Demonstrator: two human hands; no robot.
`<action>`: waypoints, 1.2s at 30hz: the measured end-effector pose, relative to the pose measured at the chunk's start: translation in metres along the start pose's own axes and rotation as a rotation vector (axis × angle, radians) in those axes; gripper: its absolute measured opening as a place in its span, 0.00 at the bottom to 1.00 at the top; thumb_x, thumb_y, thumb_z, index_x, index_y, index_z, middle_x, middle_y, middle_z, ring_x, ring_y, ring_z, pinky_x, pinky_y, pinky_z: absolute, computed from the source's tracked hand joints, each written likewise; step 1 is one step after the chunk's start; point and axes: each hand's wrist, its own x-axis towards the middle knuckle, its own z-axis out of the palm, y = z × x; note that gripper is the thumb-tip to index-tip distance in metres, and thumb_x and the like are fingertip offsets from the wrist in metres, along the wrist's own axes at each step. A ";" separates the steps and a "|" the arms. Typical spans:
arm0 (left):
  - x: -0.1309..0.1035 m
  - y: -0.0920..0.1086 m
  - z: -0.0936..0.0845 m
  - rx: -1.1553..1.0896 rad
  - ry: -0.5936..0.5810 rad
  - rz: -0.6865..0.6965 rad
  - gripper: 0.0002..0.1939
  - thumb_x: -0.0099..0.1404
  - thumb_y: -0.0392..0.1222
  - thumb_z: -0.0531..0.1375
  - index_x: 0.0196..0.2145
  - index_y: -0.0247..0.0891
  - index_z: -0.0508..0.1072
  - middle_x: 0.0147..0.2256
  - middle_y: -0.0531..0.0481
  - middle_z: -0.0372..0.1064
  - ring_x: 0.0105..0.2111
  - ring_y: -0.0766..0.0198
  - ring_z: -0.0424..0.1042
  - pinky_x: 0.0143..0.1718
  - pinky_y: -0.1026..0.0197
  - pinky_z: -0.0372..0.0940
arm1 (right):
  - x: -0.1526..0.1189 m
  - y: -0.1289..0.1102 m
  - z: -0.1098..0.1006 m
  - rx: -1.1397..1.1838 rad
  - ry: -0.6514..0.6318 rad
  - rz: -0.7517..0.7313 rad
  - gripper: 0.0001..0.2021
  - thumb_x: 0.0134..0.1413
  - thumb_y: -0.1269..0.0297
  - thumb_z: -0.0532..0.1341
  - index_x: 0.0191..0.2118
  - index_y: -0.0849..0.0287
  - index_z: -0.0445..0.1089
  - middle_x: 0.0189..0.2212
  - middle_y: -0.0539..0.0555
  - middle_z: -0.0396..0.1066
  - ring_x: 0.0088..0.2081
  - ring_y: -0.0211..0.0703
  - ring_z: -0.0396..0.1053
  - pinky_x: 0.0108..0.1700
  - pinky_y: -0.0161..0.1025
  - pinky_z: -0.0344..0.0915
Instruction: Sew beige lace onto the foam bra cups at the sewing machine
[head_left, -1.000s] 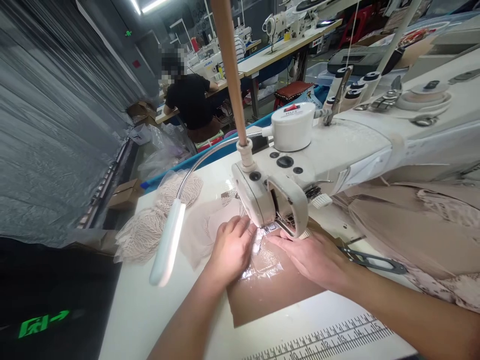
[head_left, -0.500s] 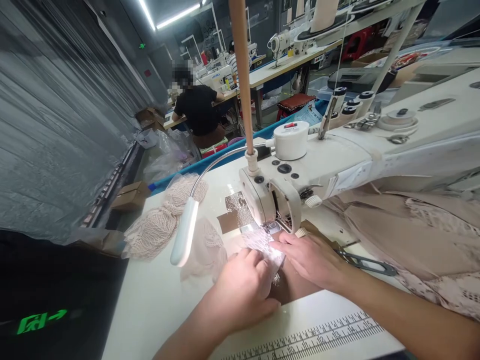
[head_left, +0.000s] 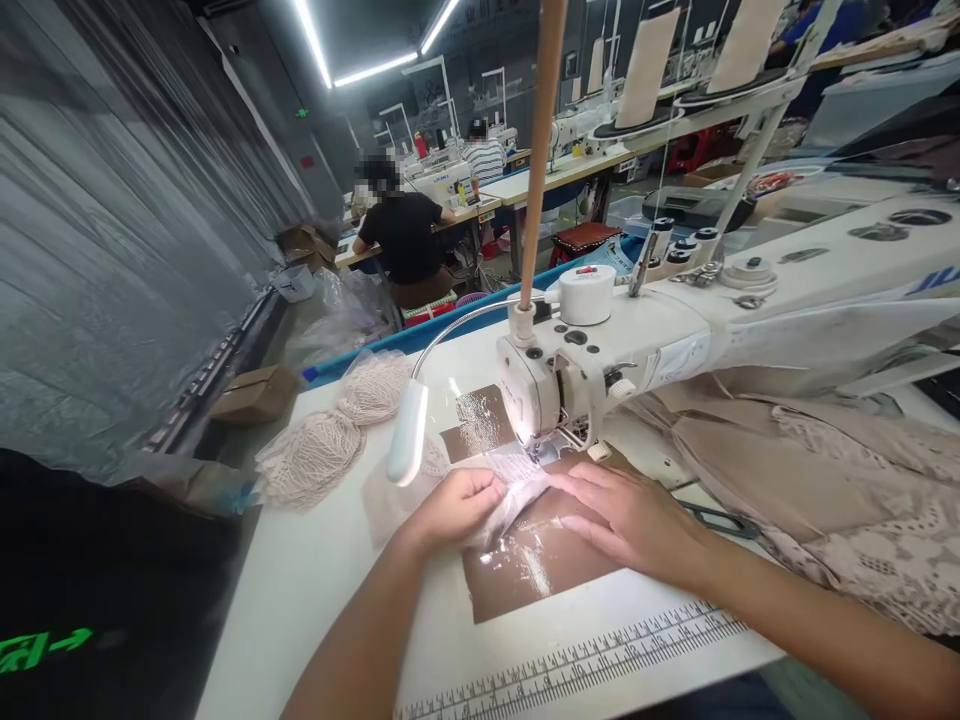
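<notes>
The left hand [head_left: 463, 503] is curled, its thumb and forefinger pinching the near edge of a pale lace cloth [head_left: 517, 475], with the other fingers folded in toward the palm. The right hand [head_left: 637, 520] is flatter and more open, palm down, its fingers stretched out to the left and slightly spread; the foremost fingertips touch the right end of the cloth, while a lower finger lies apart from it, over the brown sheet [head_left: 517, 585]. The cloth is between the two hands, right under the needle end of the white sewing machine [head_left: 523, 385]. It is thin and whitish pink, brightly lit, with a fine net-like pattern; its near edge is lifted and folded by the left hand, and a looser part hangs below those fingers. Whether the needle is in the cloth is too small to tell. The brown sheet beneath is glossy, with strong glints, and lies flat on the white desk [head_left: 322, 590]. Along the near edge of the desk runs a printed ruler [head_left: 570, 660]. A small lamp [head_left: 409, 435] on a bent neck hangs just left of the cloth, above a sheer beige piece [head_left: 382, 505]. Farther left rest two rounded lace bundles [head_left: 311, 460], and a heap of beige fabric [head_left: 720, 440] lies right of the needle.
</notes>
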 end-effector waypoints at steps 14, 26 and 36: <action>-0.004 0.005 0.001 0.119 -0.058 0.093 0.16 0.64 0.47 0.53 0.23 0.35 0.64 0.21 0.55 0.56 0.23 0.68 0.56 0.26 0.65 0.54 | 0.032 -0.008 0.025 -0.343 0.033 -0.078 0.11 0.54 0.75 0.55 0.42 0.57 0.69 0.31 0.51 0.66 0.27 0.40 0.64 0.30 0.37 0.57; -0.016 0.025 -0.010 0.517 -0.112 0.271 0.21 0.58 0.53 0.63 0.47 0.40 0.74 0.42 0.46 0.70 0.45 0.53 0.67 0.49 0.55 0.61 | -0.029 -0.007 0.008 0.022 -0.156 -0.005 0.12 0.62 0.71 0.48 0.35 0.59 0.68 0.31 0.54 0.65 0.33 0.43 0.62 0.35 0.40 0.55; -0.006 0.032 0.024 0.641 0.025 0.352 0.13 0.69 0.42 0.50 0.41 0.34 0.72 0.39 0.42 0.68 0.39 0.57 0.69 0.42 0.57 0.66 | -0.027 0.004 0.006 0.157 -0.085 0.047 0.14 0.64 0.69 0.46 0.45 0.57 0.68 0.33 0.53 0.66 0.35 0.42 0.62 0.36 0.38 0.55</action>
